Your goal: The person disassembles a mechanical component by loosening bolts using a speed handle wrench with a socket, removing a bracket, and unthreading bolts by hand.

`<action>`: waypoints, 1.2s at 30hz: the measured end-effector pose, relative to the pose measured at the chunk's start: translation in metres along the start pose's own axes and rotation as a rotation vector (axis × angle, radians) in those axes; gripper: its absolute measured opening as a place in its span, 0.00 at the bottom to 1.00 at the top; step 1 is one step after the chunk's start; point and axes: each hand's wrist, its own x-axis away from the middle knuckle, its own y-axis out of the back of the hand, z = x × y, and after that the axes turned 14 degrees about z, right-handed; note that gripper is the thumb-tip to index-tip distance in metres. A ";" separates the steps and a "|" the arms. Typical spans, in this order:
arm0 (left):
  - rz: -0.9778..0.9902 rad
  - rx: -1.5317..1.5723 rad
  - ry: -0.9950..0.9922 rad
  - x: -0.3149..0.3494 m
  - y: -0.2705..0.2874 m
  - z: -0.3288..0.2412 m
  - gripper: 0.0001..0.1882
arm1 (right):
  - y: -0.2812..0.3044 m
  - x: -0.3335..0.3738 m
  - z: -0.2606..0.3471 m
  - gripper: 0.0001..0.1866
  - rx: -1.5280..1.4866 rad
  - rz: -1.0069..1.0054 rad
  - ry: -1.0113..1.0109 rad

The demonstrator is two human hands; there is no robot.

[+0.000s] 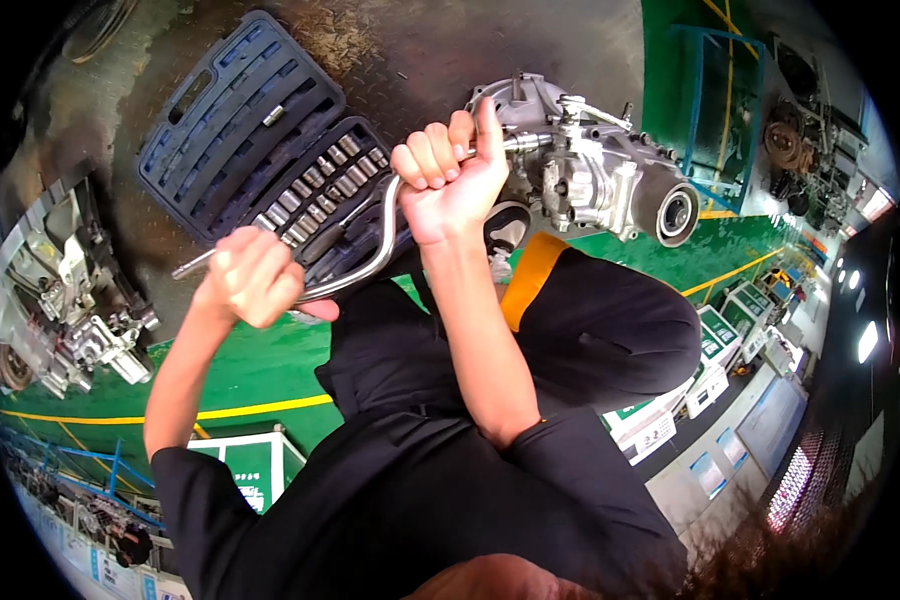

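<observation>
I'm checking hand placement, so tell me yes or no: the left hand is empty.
No, the left hand is closed around the curved metal bar, one end of which sticks out leftward.

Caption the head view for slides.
Left hand and right hand grip a bent silver metal wrench near a grey metal housing and blue plastic socket case.

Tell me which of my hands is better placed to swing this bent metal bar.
Probably your left hand: it grips the bent metal bar beyond the bend, away from the metal housing. Your right hand holds it nearer the housing, better for steadying.
</observation>
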 end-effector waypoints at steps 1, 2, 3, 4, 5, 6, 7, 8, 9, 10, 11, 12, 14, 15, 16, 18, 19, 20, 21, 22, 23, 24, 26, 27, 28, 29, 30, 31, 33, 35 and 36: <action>-0.049 0.063 -0.024 0.000 -0.001 0.000 0.29 | 0.002 0.000 0.000 0.31 -0.046 0.046 -0.001; -0.098 0.126 -0.046 0.001 0.000 0.001 0.27 | 0.004 0.000 -0.001 0.32 -0.091 0.092 -0.003; -0.092 0.128 -0.049 0.001 -0.001 0.000 0.27 | 0.003 -0.002 -0.001 0.35 -0.096 0.148 0.000; -0.124 0.159 -0.040 0.001 -0.002 -0.002 0.24 | 0.001 -0.003 -0.002 0.35 -0.101 0.146 0.004; -0.157 0.189 -0.030 0.000 -0.001 -0.002 0.23 | 0.000 -0.005 -0.003 0.36 -0.140 0.165 0.008; -0.150 0.190 -0.032 0.001 -0.001 -0.003 0.23 | -0.003 -0.005 -0.005 0.36 -0.180 0.185 0.012; -0.092 0.169 -0.073 0.001 0.000 -0.003 0.22 | 0.001 -0.005 -0.001 0.37 -0.241 0.206 -0.024; -0.034 0.148 -0.114 0.000 0.002 -0.004 0.21 | 0.004 -0.001 0.001 0.37 -0.247 0.205 -0.021; 0.009 0.092 -0.148 -0.001 0.005 -0.003 0.21 | 0.004 0.000 0.001 0.38 -0.247 0.200 -0.040; 0.016 0.057 -0.139 -0.001 0.006 -0.003 0.21 | 0.005 -0.001 0.002 0.38 -0.247 0.195 -0.059; 0.007 0.054 -0.098 -0.004 0.010 0.001 0.22 | 0.005 -0.002 0.002 0.38 -0.254 0.200 -0.056; -0.002 0.057 -0.060 -0.006 0.014 0.003 0.22 | 0.001 -0.003 0.003 0.38 -0.252 0.172 -0.046; 0.058 -0.061 0.182 0.015 0.012 0.004 0.26 | -0.006 -0.003 0.004 0.38 -0.248 0.112 -0.028; -0.031 -0.049 0.261 0.020 0.009 0.003 0.27 | -0.009 -0.003 0.003 0.37 -0.231 0.105 -0.025; -0.116 -0.042 0.340 0.025 0.008 0.002 0.29 | -0.008 -0.001 0.001 0.37 -0.240 0.108 -0.032; -0.290 0.007 0.499 0.041 -0.017 -0.001 0.22 | -0.004 0.003 -0.004 0.36 -0.247 0.102 -0.037; -0.237 -0.051 0.707 0.031 -0.018 -0.003 0.18 | -0.005 0.006 -0.005 0.35 -0.250 0.070 -0.009; -0.181 -0.112 0.914 0.018 -0.020 -0.006 0.14 | -0.002 0.005 -0.006 0.35 -0.256 0.070 -0.014; -0.218 -0.047 0.973 0.005 -0.017 -0.004 0.09 | 0.004 0.007 -0.005 0.34 -0.247 0.109 0.006; -0.187 -0.086 0.942 0.000 -0.018 -0.002 0.09 | 0.012 0.006 -0.002 0.34 -0.234 0.152 0.024; -0.135 -0.075 0.951 -0.010 -0.018 -0.008 0.09 | 0.020 0.010 0.003 0.33 -0.230 0.165 0.071; -0.084 -0.058 0.957 -0.020 -0.017 -0.018 0.09 | 0.022 0.009 0.011 0.33 -0.214 0.191 0.094; -0.159 -0.131 0.757 -0.010 -0.014 -0.030 0.09 | 0.027 0.008 0.013 0.32 -0.357 0.272 0.018; -0.189 -0.102 0.781 0.003 -0.015 -0.041 0.09 | 0.017 0.010 0.011 0.31 -0.349 0.233 0.002; -0.220 -0.072 0.799 0.016 -0.021 -0.050 0.10 | 0.012 0.012 0.008 0.31 -0.349 0.231 -0.032; -0.207 -0.011 0.744 0.029 -0.023 -0.053 0.11 | 0.013 0.015 0.004 0.30 -0.317 0.210 -0.049; -0.192 0.050 0.686 0.033 -0.023 -0.054 0.12 | 0.015 0.017 0.001 0.30 -0.286 0.188 -0.063; -0.259 0.063 0.624 0.032 -0.029 -0.053 0.16 | 0.018 0.017 0.000 0.30 -0.268 0.202 -0.065; -0.262 0.080 0.591 0.032 -0.032 -0.048 0.16 | 0.021 0.016 0.000 0.30 -0.240 0.207 -0.072; -0.246 0.070 0.555 0.033 -0.032 -0.042 0.19 | 0.022 0.014 0.000 0.29 -0.203 0.207 -0.079; -0.265 0.081 0.507 0.034 -0.033 -0.038 0.16 | 0.021 0.012 0.000 0.29 -0.175 0.201 -0.071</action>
